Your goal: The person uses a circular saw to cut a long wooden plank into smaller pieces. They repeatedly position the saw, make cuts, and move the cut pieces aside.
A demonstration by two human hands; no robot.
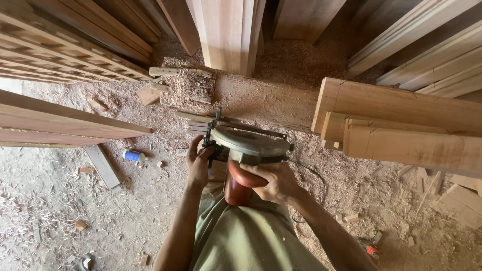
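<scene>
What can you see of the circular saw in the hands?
The circular saw has a grey metal blade guard on top, a dark red body and handle below, and a black cord trailing right. It sits low over sawdust-covered ground, before the knees. The right hand grips the red handle; the left hand holds its left side.

A circular saw [249,150] (grey blade guard, dark red motor body) is held level over narrow wooden strips [197,123] laid on the sawdust-covered floor.

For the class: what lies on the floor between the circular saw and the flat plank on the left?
In the head view, a small blue can lies on sawdust between the circular saw and the flat plank.
</scene>
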